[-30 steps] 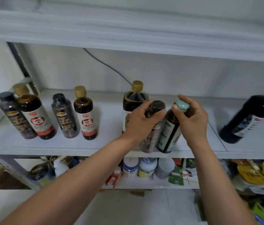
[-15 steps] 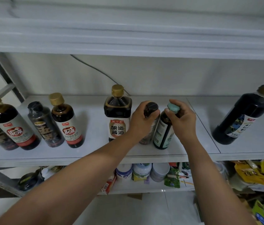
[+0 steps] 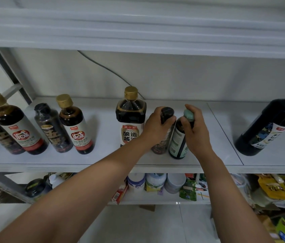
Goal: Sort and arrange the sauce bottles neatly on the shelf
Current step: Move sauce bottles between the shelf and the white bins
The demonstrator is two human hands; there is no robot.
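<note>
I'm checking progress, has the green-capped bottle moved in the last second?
Yes. The green-capped bottle, in the right hand's grip, went slightly back: before, its base overlapped the front edge of the shelf; now it stands behind that edge.

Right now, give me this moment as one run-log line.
left hand: grips black-capped dark bottle | right hand: grips green-capped dark glass bottle | both bottles: standing side by side on white shelf
</note>
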